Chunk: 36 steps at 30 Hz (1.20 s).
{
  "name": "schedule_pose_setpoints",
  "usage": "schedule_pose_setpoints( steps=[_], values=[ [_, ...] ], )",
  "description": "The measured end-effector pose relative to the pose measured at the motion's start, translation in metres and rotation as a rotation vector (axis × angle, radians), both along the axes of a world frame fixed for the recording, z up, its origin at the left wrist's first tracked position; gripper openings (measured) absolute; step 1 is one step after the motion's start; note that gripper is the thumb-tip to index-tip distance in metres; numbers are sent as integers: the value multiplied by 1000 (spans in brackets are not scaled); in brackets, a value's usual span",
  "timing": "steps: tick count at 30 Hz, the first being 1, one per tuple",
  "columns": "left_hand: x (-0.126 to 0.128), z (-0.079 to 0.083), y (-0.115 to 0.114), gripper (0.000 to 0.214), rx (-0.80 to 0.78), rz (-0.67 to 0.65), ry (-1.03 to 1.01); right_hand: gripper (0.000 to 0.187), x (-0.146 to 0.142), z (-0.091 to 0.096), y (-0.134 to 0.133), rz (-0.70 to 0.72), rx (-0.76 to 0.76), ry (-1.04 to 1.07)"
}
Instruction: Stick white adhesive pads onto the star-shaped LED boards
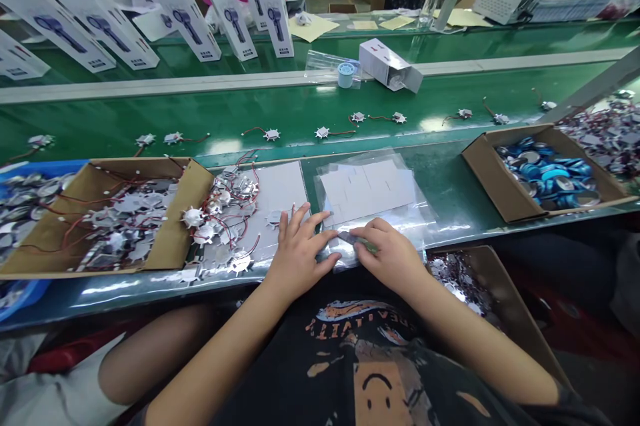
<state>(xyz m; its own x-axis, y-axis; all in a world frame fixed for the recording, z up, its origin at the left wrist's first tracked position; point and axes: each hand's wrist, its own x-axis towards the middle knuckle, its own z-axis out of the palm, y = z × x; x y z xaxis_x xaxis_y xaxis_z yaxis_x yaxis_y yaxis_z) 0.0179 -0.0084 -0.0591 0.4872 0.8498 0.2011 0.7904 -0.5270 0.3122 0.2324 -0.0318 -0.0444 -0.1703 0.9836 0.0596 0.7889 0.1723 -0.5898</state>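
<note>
My left hand [299,249] lies flat with fingers stretched out on the near edge of the green bench, pressing the left side of a clear plastic bag [380,213] that holds white sheets [367,191]. My right hand [390,253] is curled in a pinch on a small dark greenish object [356,239] at the bag's near edge; what it is I cannot make out. A pile of star-shaped metal plates with red wires [225,219] lies just left of my left hand on a grey sheet [277,196].
An open cardboard box [55,239] of wired plates stands at left, a box of blue round parts [547,173] at right. Wired plates [323,133] lie along the green conveyor belt. White fan cartons [227,3], a small white box [387,65] and people stand beyond.
</note>
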Motion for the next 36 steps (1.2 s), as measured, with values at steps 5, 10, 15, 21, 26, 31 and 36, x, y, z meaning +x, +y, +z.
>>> schedule_pose_setpoints(
  steps=[5,10,15,21,26,31,36],
  values=[
    [1,4,1,26,-2,-17,11,29,11,4,-1,-116,90,-201],
    [2,15,8,23,16,-103,48,35,6,5,-12,-82,321,-302],
    [5,28,24,18,24,-227,129,28,-8,-4,-25,88,249,-287],
    [10,35,40,15,58,-365,223,30,-7,-8,-23,67,200,-258],
    [9,37,45,19,98,-443,248,29,-7,-6,-23,65,185,-248],
    [-5,39,41,17,71,-447,140,28,-7,-6,-22,59,188,-240],
    [-23,47,29,18,-29,-378,14,26,-8,-2,-21,55,178,-232]
  ],
)
